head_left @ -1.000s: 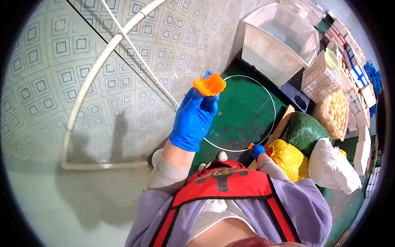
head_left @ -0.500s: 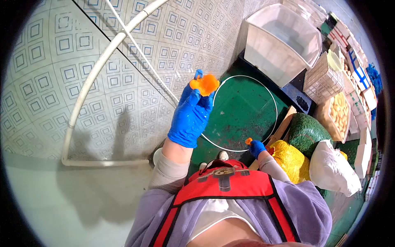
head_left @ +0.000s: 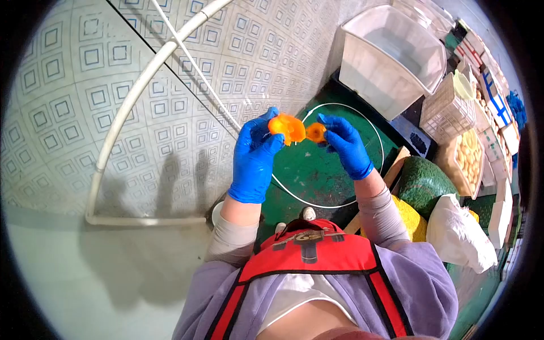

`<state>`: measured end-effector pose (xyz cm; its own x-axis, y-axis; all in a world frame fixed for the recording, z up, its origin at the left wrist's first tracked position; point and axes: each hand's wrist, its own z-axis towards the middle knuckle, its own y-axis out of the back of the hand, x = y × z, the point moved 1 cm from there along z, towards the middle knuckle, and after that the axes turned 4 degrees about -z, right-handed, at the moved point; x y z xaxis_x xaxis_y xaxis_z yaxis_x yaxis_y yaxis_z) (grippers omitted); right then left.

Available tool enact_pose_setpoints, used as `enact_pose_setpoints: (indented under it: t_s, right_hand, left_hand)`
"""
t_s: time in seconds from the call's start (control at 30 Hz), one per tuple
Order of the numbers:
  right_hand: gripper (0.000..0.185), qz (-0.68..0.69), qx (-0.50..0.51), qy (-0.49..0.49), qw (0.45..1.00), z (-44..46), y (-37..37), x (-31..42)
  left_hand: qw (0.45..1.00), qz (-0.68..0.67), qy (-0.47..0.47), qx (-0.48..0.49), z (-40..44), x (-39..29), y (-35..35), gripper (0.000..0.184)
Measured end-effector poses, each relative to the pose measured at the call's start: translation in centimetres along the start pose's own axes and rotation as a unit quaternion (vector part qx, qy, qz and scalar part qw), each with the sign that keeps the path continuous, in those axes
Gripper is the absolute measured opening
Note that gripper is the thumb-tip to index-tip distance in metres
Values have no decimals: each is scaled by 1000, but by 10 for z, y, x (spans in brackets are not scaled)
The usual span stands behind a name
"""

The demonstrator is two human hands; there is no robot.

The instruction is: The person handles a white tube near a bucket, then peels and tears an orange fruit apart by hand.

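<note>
Both of my hands wear blue gloves and are raised close together in front of my red apron (head_left: 309, 246). My left hand (head_left: 252, 161) pinches a larger bright orange piece (head_left: 286, 129) with a wavy, petal-like edge, held by its left side between thumb and fingers. In my right hand (head_left: 348, 147) is a smaller, rounded orange piece (head_left: 315, 132) with a darker middle, gripped by the fingertips. The two pieces are side by side at the same height, nearly or just touching. What kind of thing they are, I cannot make out.
A white hose loop (head_left: 381, 141) lies on the green floor (head_left: 323, 175). To the right stand a large white tub (head_left: 377, 68), a plastic crate (head_left: 447, 107), a bin of yellowish round produce (head_left: 467, 161) and a white sack (head_left: 459, 232). A white pipe (head_left: 122, 119) runs along the tiled wall.
My right hand has come up from low on the right, bringing the smaller orange piece beside the larger one. My left hand has shifted slightly left and turned its piece.
</note>
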<state>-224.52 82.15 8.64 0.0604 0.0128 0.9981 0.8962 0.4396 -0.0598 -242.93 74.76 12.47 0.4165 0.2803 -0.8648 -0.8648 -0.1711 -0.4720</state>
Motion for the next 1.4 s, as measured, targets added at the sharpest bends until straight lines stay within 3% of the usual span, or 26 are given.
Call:
enact_pose_setpoints:
  t_s: [0.1,0.27,0.33,0.63,0.87,1.03,1.1,1.4]
  right_hand:
    - [28,-35,44,69,996,7,-14,27]
    - [22,-42,116,79,989,16,-23,32]
    - [19,31,129,-5,991,14,-27,39]
    - [20,-18,154,-26,988,17,-28,36]
    - [26,62,161,-87,981,16,-27,29]
    - [19,207,176,-114,956,13,-30,19]
    - [19,242,180,-114,947,12,-33,20]
    - [21,284,187,-96,935,-2,-42,32]
  left_hand:
    - [999,28,-14,9,0,3,3,32]
    - [1000,5,5,-10,-2,-3,3,33]
    - [1000,6,10,-12,-2,-3,4,33]
    - [997,67,23,7,1,-1,12,29]
    - [990,-84,116,16,3,10,22,32]
    - [966,-207,154,23,5,20,25,40]
    - [923,-329,202,3,6,26,29,28]
    - [851,-453,267,-2,2,16,21,37]
